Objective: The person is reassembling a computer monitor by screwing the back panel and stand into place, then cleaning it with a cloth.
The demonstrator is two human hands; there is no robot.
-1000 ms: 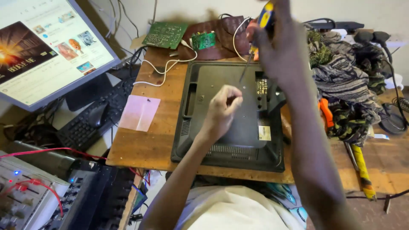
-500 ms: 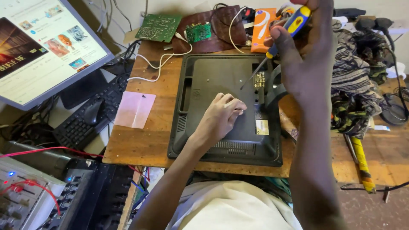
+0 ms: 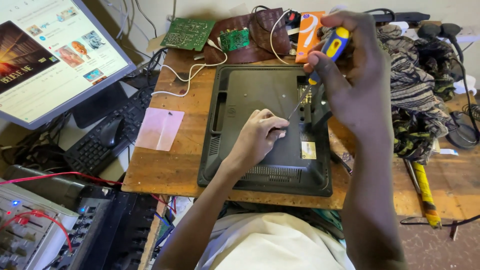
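Head view: right hand (image 3: 357, 75) grips screwdriver (image 3: 320, 62); left hand (image 3: 257, 137) pinches its tip on monitor back (image 3: 250, 95).
Risk: tip may slip, jabbing left fingers.

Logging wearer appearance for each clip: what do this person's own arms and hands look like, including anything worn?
Both arms are bare from the hands to the bottom of the frame; no sleeves show on them. The left hand and right hand carry no gloves, and no rings, watch or bracelets are visible. A pale, off-white garment covers the torso below.

Blue-yellow screwdriver (image 3: 334, 44), black monitor (image 3: 260, 95)
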